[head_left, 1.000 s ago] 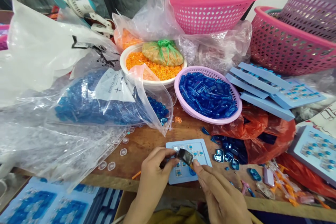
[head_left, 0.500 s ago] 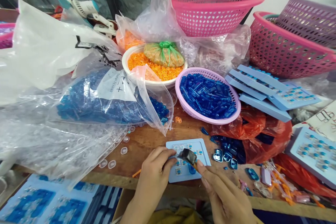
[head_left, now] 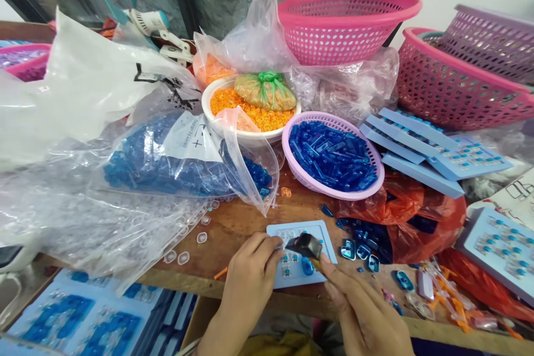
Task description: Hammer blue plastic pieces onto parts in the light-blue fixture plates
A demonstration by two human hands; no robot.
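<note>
A light blue tray [head_left: 300, 279] with small clear and blue pieces lies on the wooden table near its front edge. Over it is the black head of a small hammer [head_left: 306, 246], its orange-brown handle gripped by my right hand [head_left: 362, 303]. My left hand [head_left: 250, 272] rests at the tray's left side, thumb and forefinger pinched close to the hammer head; what they hold is too small to make out. A blue oval piece [head_left: 307, 267] sits on the tray just below the hammer head.
Loose blue pieces [head_left: 367, 242] lie right of the tray. Behind are a lilac basket [head_left: 287, 158] of blue parts, a white bowl [head_left: 207, 101] of orange parts and a pink basket [head_left: 337, 39]. Plastic bags [head_left: 95, 189] cover the left; blue trays [head_left: 496, 250] stand right.
The hammer head has shifted slightly right and turned over the tray, showing more of the blue oval piece. The whole view has moved a little, with objects appearing lower and farther right.
</note>
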